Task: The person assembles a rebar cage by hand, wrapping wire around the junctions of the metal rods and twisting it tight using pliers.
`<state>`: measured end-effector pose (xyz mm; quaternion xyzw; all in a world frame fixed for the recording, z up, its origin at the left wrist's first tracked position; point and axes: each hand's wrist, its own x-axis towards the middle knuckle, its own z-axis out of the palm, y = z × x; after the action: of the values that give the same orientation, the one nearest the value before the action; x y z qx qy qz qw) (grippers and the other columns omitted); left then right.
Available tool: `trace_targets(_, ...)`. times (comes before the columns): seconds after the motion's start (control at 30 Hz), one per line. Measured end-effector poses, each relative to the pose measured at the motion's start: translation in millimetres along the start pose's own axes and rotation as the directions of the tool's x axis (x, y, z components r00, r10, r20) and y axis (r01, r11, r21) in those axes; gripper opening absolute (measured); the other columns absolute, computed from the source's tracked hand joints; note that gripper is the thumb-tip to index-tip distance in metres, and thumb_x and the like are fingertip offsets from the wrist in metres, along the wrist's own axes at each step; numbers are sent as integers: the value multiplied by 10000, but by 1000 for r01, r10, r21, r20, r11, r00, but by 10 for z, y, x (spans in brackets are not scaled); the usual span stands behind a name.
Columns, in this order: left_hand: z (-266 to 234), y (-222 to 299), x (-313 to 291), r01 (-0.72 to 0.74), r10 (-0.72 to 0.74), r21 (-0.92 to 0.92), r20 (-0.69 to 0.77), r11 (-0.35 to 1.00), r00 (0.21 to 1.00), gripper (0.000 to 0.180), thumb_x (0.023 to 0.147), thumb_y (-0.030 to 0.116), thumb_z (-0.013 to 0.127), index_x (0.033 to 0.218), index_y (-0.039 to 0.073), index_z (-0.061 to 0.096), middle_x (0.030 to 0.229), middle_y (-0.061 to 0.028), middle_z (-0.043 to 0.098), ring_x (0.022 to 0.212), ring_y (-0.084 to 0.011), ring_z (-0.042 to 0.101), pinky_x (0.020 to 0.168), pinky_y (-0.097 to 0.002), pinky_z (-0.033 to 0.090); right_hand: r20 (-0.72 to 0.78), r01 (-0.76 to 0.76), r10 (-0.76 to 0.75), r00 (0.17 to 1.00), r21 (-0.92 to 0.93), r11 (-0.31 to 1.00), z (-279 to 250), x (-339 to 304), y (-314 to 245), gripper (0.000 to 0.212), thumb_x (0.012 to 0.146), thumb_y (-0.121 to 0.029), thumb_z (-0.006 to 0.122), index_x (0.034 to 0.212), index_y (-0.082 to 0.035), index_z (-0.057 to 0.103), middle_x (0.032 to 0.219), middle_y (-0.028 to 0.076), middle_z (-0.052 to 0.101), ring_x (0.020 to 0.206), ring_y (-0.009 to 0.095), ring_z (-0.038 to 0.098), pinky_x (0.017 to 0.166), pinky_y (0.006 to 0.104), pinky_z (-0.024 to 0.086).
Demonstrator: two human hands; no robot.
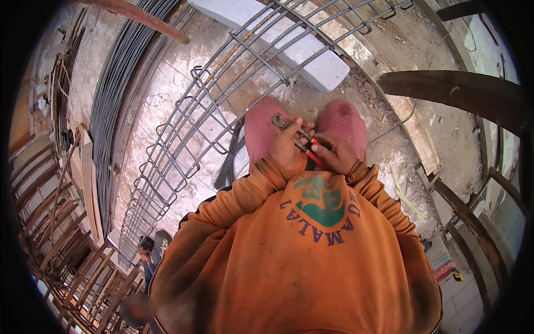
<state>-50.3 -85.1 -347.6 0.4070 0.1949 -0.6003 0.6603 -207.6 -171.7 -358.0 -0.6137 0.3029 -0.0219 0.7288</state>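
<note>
Between my knees I hold pincers (314, 154) with red handle grips and a grey, rounded metal head that points up and left past my left hand. My left hand (285, 149) is closed around the pincers just behind the head. Fingers of my right hand (337, 154) are closed at the red grips, with the thumb along them. Whether a piece of wire is in either hand, I cannot make out. Beside my left knee a bunch of thin dark tie wires (226, 171) hangs by the long rebar cage (192, 114).
The cage runs from top right to lower left. A white block (328, 72) lies beyond my knees. Long rebar rods (119, 78) lie at left. Curved-looking timber (450, 92) juts in at right. Another person's hand (144, 256) and shoe (161, 242) show at lower left.
</note>
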Motion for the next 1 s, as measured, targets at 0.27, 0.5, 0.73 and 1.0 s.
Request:
trace_targets(0.27, -126, 154, 141, 56, -56, 10, 238, 998, 970, 234, 956, 213, 516, 1087, 25, 563, 984, -136, 654, 949, -271, 635, 864, -390, 513, -222, 150, -222, 949, -299, 942, 91, 149, -355, 293, 952, -183, 539, 1176, -3, 593, 963, 144, 649, 891, 243, 637, 788, 321, 494)
trace_targets(0.5, 79, 444, 237, 168, -218, 172, 335, 971, 917, 308, 995, 285, 452, 1139, 25, 534, 912, -139, 664, 894, -328, 673, 665, -334, 541, -83, -126, 167, 982, 369, 921, -351, 303, -145, 272, 973, -183, 527, 1191, -36, 595, 979, 79, 669, 754, 127, 628, 724, 273, 499)
trace_targets(0.73, 361, 586, 296, -22, -116, 445, 281, 895, 953, 295, 975, 222, 501, 1139, -22, 530, 773, -122, 642, 782, -328, 685, 682, -346, 567, -47, -52, 59, 997, 152, 987, -1239, 101, -94, 395, 995, -207, 500, 1350, -35, 475, 1149, 91, 629, 1011, 153, 617, 870, 276, 485)
trace_targets(1.0, 999, 401, 467, -17, -177, 641, 237, 767, 955, 282, 955, 226, 560, 1066, -32, 578, 820, -86, 641, 724, -208, 647, 652, -346, 548, 168, 328, -296, 940, -210, 921, -894, 540, -458, 502, 934, -364, 558, 1292, -17, 502, 1000, 189, 659, 966, 286, 638, 839, 378, 484)
